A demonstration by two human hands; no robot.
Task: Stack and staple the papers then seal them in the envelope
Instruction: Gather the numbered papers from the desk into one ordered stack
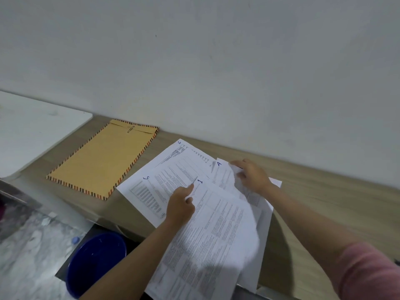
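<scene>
Several printed white papers (173, 169) with handwritten blue numbers lie overlapping on the wooden desk (324, 191). My left hand (180, 205) pinches the top corner of the sheet marked 1 (216, 224), which hangs over the desk's near edge. My right hand (252, 175) grips the crumpled upper edge of the sheet marked 4 (224, 174). A brown envelope (101, 158) with a striped border and a metal clasp lies flat to the left of the papers, apart from both hands. No stapler is in view.
A white board (32, 131) lies at the far left of the desk. Below the desk's near edge stands a blue bucket (95, 263) on a marbled floor. A grey wall (216, 61) runs along the back of the desk.
</scene>
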